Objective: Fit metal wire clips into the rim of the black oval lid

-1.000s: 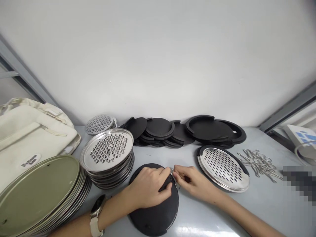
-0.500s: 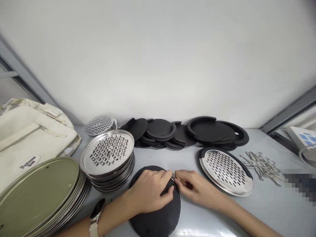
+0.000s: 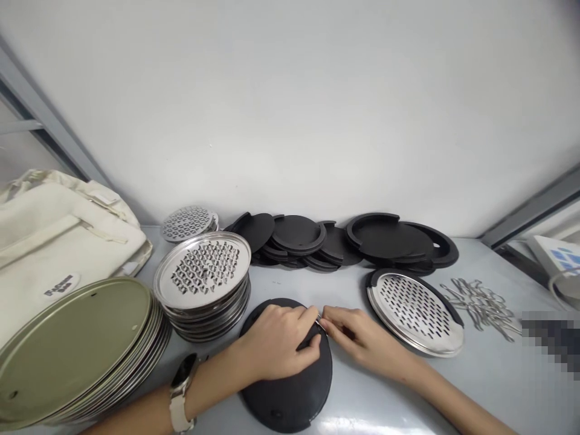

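Observation:
A black round disc [image 3: 290, 396] lies on the table in front of me, with a notch in its lower right rim. My left hand [image 3: 283, 341] rests over it, fingers curled at the upper right edge and thumb bent inward. Against that same edge, the fingertips of my right hand [image 3: 356, 332] pinch a small shiny metal piece [image 3: 319, 318], possibly a wire hook. Its shape is mostly covered by my fingers. The fingertips of both hands nearly meet there.
Left stand stacks of metal grater discs [image 3: 203, 275] and olive-green round plates [image 3: 77, 344], beside a cream bag [image 3: 67, 229]. Black rimmed discs [image 3: 296, 234] line the wall. Rightward are a grater disc with black edging [image 3: 417, 308] and a pile of metal wire hooks [image 3: 483, 305].
My right fingers have shifted slightly and press closer on the small metal piece at the disc's edge. My left hand keeps its hold; the view has tilted a little.

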